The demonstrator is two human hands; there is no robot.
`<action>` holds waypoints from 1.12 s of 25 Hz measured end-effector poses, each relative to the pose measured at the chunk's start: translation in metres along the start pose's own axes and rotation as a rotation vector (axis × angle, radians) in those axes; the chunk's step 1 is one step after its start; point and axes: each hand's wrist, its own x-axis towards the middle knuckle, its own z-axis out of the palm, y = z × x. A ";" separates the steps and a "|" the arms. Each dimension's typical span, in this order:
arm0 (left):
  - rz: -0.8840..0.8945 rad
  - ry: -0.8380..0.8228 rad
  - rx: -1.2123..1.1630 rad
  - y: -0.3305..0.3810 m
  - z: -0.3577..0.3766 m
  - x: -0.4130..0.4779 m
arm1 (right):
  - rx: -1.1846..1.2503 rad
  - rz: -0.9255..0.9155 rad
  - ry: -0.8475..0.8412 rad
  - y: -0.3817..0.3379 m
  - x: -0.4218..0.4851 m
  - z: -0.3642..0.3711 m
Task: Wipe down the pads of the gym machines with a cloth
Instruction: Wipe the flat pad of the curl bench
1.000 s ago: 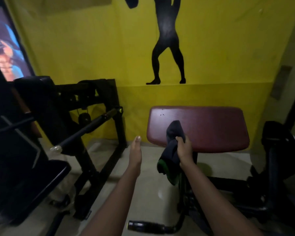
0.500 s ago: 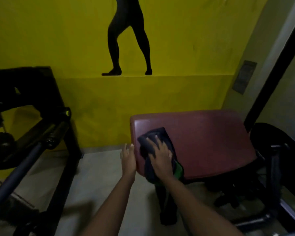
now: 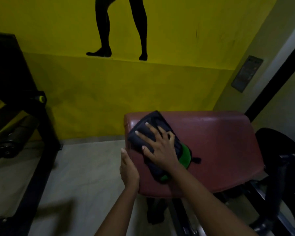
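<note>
A dark red machine pad (image 3: 216,147) fills the lower middle and right of the view. A dark blue cloth with a green patch (image 3: 152,126) lies spread on the pad's left part. My right hand (image 3: 158,147) presses flat on the cloth with its fingers spread and straight. My left hand (image 3: 129,169) rests with straight fingers against the pad's left edge, touching its side.
A black machine frame (image 3: 22,106) with a bar stands at the left. More black machine parts (image 3: 283,160) sit at the right, close to the pad. The yellow wall (image 3: 109,92) is just behind the pad. Pale floor (image 3: 78,169) lies between the machines.
My right hand has gone from gripping the bunched cloth to pressing it flat on the pad, then slid it further onto the pad. My left hand came against the pad's edge. The view moved closer.
</note>
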 end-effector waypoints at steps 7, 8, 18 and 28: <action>0.091 0.082 0.095 -0.006 0.003 0.005 | 0.006 -0.261 -0.004 -0.029 0.016 0.005; 0.110 0.084 0.116 -0.005 0.004 0.004 | 0.028 -0.263 -0.003 -0.022 0.025 0.005; 0.267 0.043 0.197 0.006 0.006 -0.006 | 0.076 0.590 0.140 0.011 -0.008 0.005; 0.436 -0.114 0.351 -0.030 -0.024 -0.077 | -0.014 0.356 0.079 -0.025 -0.104 0.004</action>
